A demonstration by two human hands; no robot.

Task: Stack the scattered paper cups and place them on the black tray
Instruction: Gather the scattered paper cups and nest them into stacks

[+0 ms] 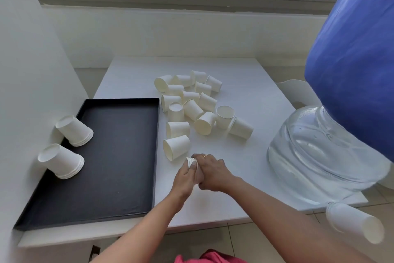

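Two stacks are done & on the black tray [119,156]: far stack [74,130] and near stack [61,161], both rim-down along its left edge, tipped vs the wall. Approx a dozen-plus loose cups [191,103] lie scattered mid-table, most on their sides, just right of the tray.

Work in hand is a short stack [190,162], held low over the white table [266,96] near its front, btw both hands. Left hand [185,177] is wrapped round it w/ thumb at the rims; right hand [213,172] is curled over the other side. Only the rims show, the rest is hidden by fingers, so cup count can't be told.

Step looks like seating cups into each other. To do it well: keep axes lined up, push straight, don't squeeze. Thin paper walls prob dent easily & a dented cup jams. Likely next feed is the closest cup [176,147], on its side just beyond the hands; turn it to match rim direction before nesting. Then onto the tray's bare floor, beside the other two.
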